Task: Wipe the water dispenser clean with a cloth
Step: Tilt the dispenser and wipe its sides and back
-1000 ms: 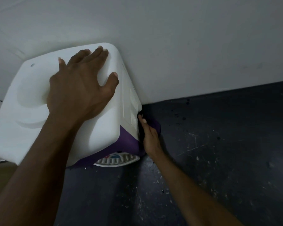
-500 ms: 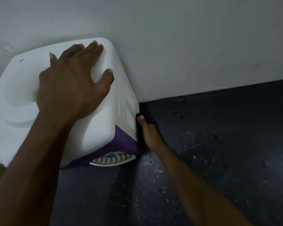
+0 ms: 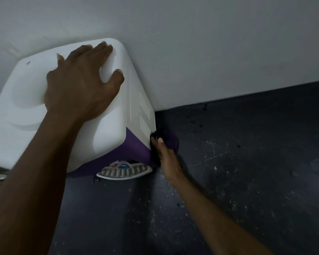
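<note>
No word, brand name or number can be read in this view. The white and purple water dispenser point(image 3: 107, 137) shows no legible label on its top or on its side. Two small coloured marks point(image 3: 120, 165), one red and one blue, sit low on its front, just above the drip tray point(image 3: 123, 173). They are blurred, and I cannot tell if they are signs, letters or only coloured parts.

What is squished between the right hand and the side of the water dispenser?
A dark purple cloth, bunched in the right hand and pressed against the water dispenser low on its side, as the head view shows.
</note>
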Motion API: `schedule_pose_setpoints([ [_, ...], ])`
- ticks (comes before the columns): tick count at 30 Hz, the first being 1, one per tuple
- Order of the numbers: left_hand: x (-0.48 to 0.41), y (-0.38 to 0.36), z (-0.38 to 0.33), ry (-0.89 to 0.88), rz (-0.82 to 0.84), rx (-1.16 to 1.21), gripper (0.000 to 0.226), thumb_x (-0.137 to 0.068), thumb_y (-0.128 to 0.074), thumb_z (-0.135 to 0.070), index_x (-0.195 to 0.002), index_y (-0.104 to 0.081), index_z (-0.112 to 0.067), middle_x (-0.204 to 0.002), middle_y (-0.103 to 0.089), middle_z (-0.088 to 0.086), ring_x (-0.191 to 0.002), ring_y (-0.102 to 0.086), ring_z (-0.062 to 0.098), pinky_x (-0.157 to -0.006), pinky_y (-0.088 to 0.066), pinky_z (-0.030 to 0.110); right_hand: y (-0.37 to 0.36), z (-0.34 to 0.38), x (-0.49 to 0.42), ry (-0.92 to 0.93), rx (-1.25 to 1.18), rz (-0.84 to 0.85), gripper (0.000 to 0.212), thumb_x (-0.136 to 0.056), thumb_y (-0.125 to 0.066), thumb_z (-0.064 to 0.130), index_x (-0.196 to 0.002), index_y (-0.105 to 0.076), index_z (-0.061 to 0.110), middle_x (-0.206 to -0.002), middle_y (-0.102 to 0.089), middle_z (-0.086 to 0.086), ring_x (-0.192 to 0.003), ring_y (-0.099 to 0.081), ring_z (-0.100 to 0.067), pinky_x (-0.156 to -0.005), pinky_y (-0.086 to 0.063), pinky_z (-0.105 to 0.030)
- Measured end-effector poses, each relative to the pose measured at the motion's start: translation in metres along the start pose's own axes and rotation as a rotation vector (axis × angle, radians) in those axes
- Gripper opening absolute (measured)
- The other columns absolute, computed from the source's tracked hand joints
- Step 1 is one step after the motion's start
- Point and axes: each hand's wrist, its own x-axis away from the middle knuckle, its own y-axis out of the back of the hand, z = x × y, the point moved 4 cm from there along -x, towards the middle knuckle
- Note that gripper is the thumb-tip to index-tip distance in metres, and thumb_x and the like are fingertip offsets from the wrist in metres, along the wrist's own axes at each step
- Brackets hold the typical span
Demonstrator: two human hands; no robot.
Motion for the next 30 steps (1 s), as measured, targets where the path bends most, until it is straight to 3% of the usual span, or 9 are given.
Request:
schedule_pose_setpoints([
  [4,0.001,0.0,0.0,-0.006,-0.001,0.007,0.059,-0.1,-0.051,-0.049,-0.156,-0.039,-0.031,-0.163,-0.036,-0.007,-0.152,-0.027,0.019,-0.117,-0.025,0.06,-0.011,0.008,0.009,0.093,-0.059,-0.001,0.063,-0.103,-0.027,0.061,-0.156,-0.039,0.029,-0.154,-0.044,0.017,-0.14,-0.041,0.002,-0.108,-0.032,-0.01],
  [6,0.001,0.0,0.001,-0.007,0.002,0.002,0.06,-0.1,-0.051,-0.049,-0.156,-0.038,-0.031,-0.163,-0.035,-0.006,-0.152,-0.028,0.02,-0.117,-0.025,0.06,-0.014,0.013,0.0,0.095,-0.052,-0.008,0.057,-0.107,-0.026,0.056,-0.157,-0.036,0.029,-0.156,-0.042,0.015,-0.14,-0.041,0.002,-0.115,-0.032,-0.015],
  [8,0.0,-0.001,0.0,-0.011,0.006,0.0,0.06,-0.1,-0.051,-0.049,-0.156,-0.038,-0.031,-0.163,-0.036,-0.005,-0.152,-0.028,0.02,-0.117,-0.025,0.06,-0.014,0.026,-0.01,0.087,-0.068,-0.032,0.058,-0.108,-0.026,0.055,-0.158,-0.035,0.027,-0.16,-0.037,0.013,-0.147,-0.033,-0.002,-0.126,-0.021,-0.029],
  [11,-0.001,0.0,0.002,-0.01,0.008,0.004,0.06,-0.1,-0.05,-0.05,-0.156,-0.038,-0.031,-0.162,-0.037,-0.005,-0.152,-0.028,0.02,-0.118,-0.025,0.06,-0.015,0.034,-0.016,0.107,-0.093,-0.041,0.057,-0.109,-0.026,0.054,-0.158,-0.035,0.026,-0.162,-0.035,0.012,-0.15,-0.028,-0.003,-0.129,-0.015,-0.036],
  [14,0.0,0.0,0.002,-0.013,0.007,0.007,0.06,-0.1,-0.05,-0.05,-0.156,-0.038,-0.031,-0.162,-0.037,-0.004,-0.152,-0.028,0.02,-0.118,-0.024,0.06,-0.017,0.025,-0.001,0.126,-0.124,-0.028,0.054,-0.109,-0.028,0.052,-0.157,-0.038,0.028,-0.161,-0.039,0.015,-0.148,-0.032,0.0,-0.127,-0.021,-0.034],
  [18,0.001,0.001,0.0,-0.013,0.002,0.009,0.06,-0.101,-0.051,-0.048,-0.156,-0.038,-0.029,-0.163,-0.036,-0.001,-0.152,-0.028,0.022,-0.118,-0.024,0.06,-0.021,0.014,0.024,0.185,-0.182,0.008,0.058,-0.106,-0.03,0.047,-0.157,-0.037,0.022,-0.16,-0.04,0.015,-0.146,-0.036,0.002,-0.12,-0.031,-0.019],
  [22,0.002,0.002,0.0,-0.018,0.001,0.007,0.06,-0.101,-0.051,-0.047,-0.156,-0.038,-0.028,-0.163,-0.036,-0.001,-0.152,-0.027,0.022,-0.118,-0.024,0.06,-0.02,0.029,0.007,0.179,-0.139,0.015,0.053,-0.11,-0.028,0.043,-0.159,-0.034,0.023,-0.161,-0.037,0.014,-0.144,-0.035,0.007,-0.122,-0.027,-0.02],
  [26,0.002,0.001,-0.002,-0.019,0.002,0.002,0.06,-0.101,-0.051,-0.047,-0.156,-0.039,-0.028,-0.162,-0.037,-0.002,-0.151,-0.028,0.022,-0.118,-0.024,0.059,-0.019,0.049,-0.007,0.191,-0.134,0.014,0.051,-0.112,-0.027,0.04,-0.159,-0.032,0.022,-0.163,-0.034,0.014,-0.149,-0.029,0.003,-0.128,-0.017,-0.029],
  [30,0.002,0.002,-0.002,-0.012,0.003,0.009,0.06,-0.1,-0.051,-0.048,-0.156,-0.039,-0.029,-0.163,-0.036,-0.003,-0.151,-0.028,0.023,-0.118,-0.024,0.06,-0.022,0.044,0.011,0.227,-0.167,0.053,0.054,-0.109,-0.031,0.046,-0.158,-0.034,0.025,-0.161,-0.038,0.015,-0.148,-0.033,0.003,-0.126,-0.023,-0.028],
])
